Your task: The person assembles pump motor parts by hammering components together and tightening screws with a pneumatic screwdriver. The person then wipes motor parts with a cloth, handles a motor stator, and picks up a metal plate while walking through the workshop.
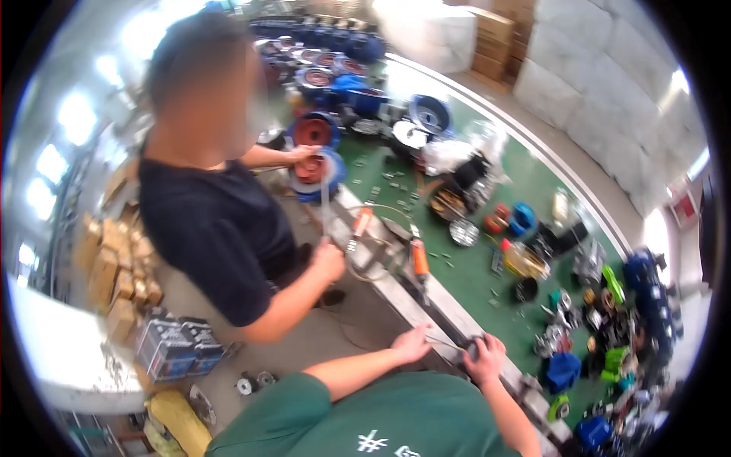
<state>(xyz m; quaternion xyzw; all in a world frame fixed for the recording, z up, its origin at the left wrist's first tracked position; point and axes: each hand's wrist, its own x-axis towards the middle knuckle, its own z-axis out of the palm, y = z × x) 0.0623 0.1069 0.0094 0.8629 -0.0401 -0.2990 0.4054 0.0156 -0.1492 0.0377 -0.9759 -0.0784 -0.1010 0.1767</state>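
Observation:
My right hand (485, 359) is wrapped round a small dark round part (472, 350) at the metal edge of the green bench. A thin wire (445, 343) runs from that part toward my left hand (413, 344), whose fingers are pinched together around its end. Just beyond my hands, an orange-handled tool (419, 257) lies by the metal rail (396, 293). A second orange tool (361, 226) rests farther along, near a vise-like metal fixture (371, 255).
At the left a co-worker in a dark shirt (213, 228) holds a blue and red housing (312, 169) and a long pale tool. Motor parts (449, 204) and small metal pieces lie on the green bench (457, 286). Cardboard boxes (114, 263) stand on the floor.

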